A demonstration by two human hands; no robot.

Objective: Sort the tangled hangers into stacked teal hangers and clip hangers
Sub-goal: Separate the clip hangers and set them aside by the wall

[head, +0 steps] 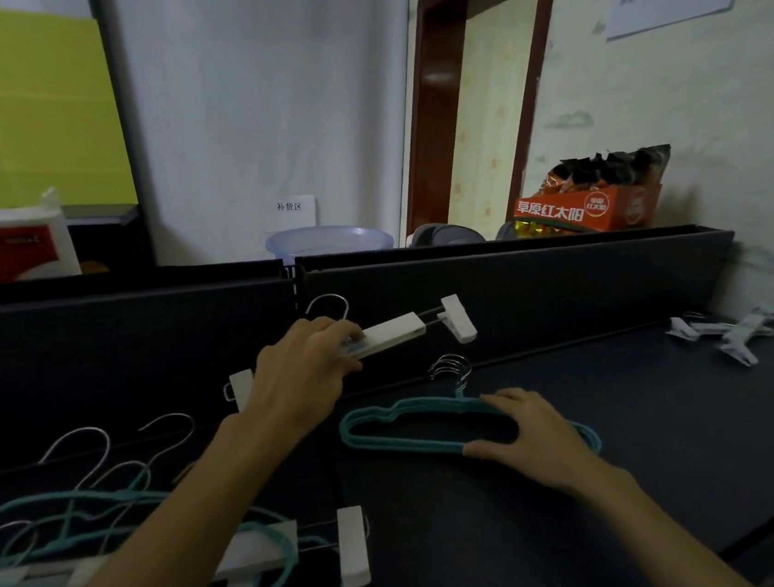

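Here, the left hand (pixel 296 378) grips the middle of one white clip hanger (pixel 392 333), fingers curled round its bar, and holds it lifted above the dark table (pixel 632 434) near the back panel. That hanger has two white clips, one showing at each end, and a metal hook rising behind the hand.

The right hand (pixel 533 431) rests on the stacked teal hangers (pixel 391 430), which lie flat on the table just in front of it; the thumb touches the lower bar and the fingers (pixel 503 398) lie fairly straight over the upper bar, not clenched. The metal hooks of the stack are bunched together at the top; their exact number cannot be told, though several loops show.

At the lower left lies the tangled pile (pixel 127 530): several teal hangers crossed over each other with at least three metal hooks sticking up, and at least one white clip hanger among them, partly under the left forearm.

At the far right of the table lies a small heap of white clip hangers (pixel 737 333), too blurred to count.

Behind the panel stand one clear blue basin (pixel 328 239) and one orange snack box (pixel 592 207).
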